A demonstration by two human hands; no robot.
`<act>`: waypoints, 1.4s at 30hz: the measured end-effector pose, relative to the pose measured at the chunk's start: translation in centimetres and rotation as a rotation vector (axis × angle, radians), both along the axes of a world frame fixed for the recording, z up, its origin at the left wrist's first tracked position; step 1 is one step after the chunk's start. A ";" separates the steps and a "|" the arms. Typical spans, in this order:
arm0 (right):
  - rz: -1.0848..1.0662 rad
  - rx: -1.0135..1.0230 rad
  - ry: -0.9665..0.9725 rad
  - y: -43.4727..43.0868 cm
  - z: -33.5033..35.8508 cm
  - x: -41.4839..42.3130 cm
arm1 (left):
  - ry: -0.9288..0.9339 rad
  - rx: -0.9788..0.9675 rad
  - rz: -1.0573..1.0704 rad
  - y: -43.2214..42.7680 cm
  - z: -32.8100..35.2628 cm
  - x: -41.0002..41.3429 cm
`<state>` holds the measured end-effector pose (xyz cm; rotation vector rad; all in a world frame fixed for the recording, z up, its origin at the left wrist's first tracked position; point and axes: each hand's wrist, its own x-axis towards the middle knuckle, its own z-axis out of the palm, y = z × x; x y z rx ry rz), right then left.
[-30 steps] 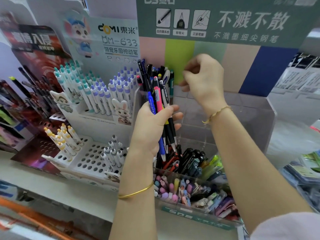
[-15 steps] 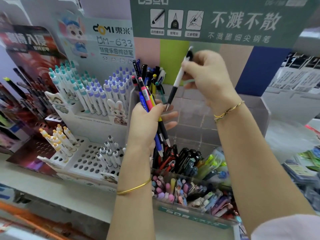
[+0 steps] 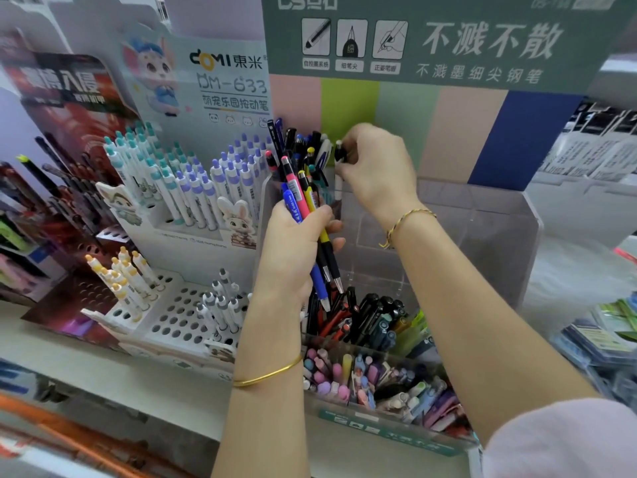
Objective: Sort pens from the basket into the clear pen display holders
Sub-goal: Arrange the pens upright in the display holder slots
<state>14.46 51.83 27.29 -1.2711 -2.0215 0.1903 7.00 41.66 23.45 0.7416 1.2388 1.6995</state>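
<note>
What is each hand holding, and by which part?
The left hand grips a bundle of pens around their middles. The right hand pinches a white pen by its black top end.

Left grip (image 3: 296,246) curled tight round a pen bundle (image 3: 297,196), tips down, at the left front edge of the clear holder (image 3: 489,229), forearm coming up from below. Right grip (image 3: 379,167) over the holder's rear-left corner, back of hand up, fingertips pinching a white pen (image 3: 339,184) near its top.
</note>
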 end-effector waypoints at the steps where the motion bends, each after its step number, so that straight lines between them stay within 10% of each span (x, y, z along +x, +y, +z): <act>1: 0.013 -0.025 -0.017 0.1 -0.1 0.0 | -0.003 0.003 -0.006 0.0 0.0 0.0; 10: 0.127 -0.066 0.377 -1.9 1.2 2.5 | -0.021 0.091 -0.057 -0.1 0.2 0.5; 16: 0.392 -0.509 0.304 -3.4 2.1 3.0 | 0.004 0.103 -0.128 0.1 0.5 1.1; 24: 0.078 0.281 0.654 -2.0 4.1 3.5 | -0.048 0.028 -0.024 0.1 -0.1 0.0; 30: 0.038 0.503 0.506 -1.2 3.4 1.7 | -0.067 0.037 0.011 -0.2 -0.1 -0.2; 42: 0.205 0.007 0.188 -0.5 0.0 1.1 | -0.075 0.054 -0.020 -0.6 0.5 0.1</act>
